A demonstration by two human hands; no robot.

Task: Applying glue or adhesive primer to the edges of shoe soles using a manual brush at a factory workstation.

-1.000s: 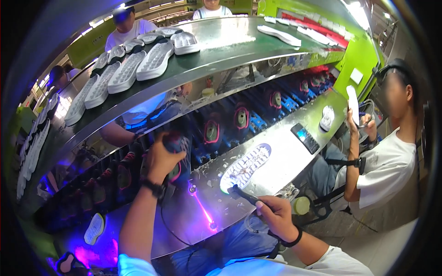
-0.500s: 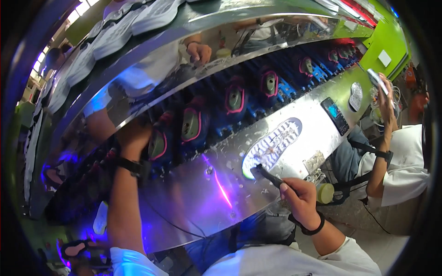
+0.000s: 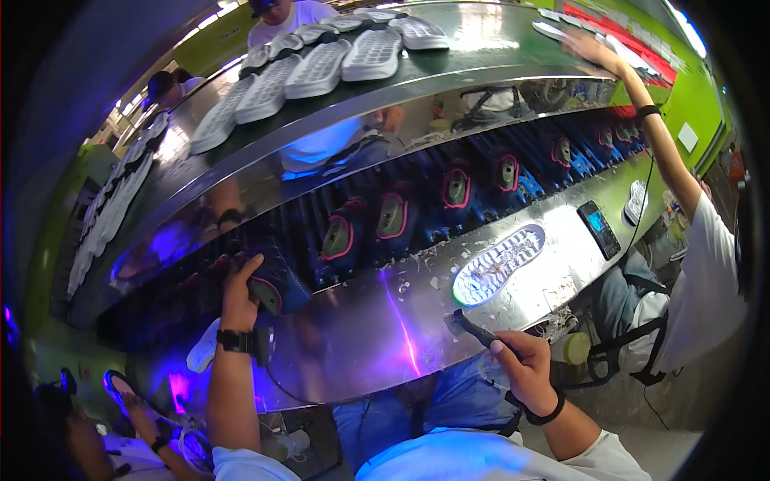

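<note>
Your right hand (image 3: 525, 365) has its thumb and fingers clamped on the black handle of the brush (image 3: 473, 329). The brush head sits just beside the near end of the white sole (image 3: 499, 264), apparently clear of it. That sole lies on the metal shelf (image 3: 329, 353). Your left hand (image 3: 239, 297) is at the dark shoe (image 3: 290, 280) in the row (the thumb shows; you cannot tell from this view whether the shadowed fingers are clamped).

For good control, steady the shoe by its sides and hold the brush lightly, with its head off the sole until contact is intended.

Use the bare shelf between shoe and sole as working room. Mind the shelf's front edge, near your right hand, and the cable (image 3: 282, 390) at your left wrist (a likely snag). The phone (image 3: 600, 230) bounds the right side. A co-worker's arm (image 3: 670, 152) reaches over the raised deck (image 3: 481, 70), well apart from your hands.
</note>
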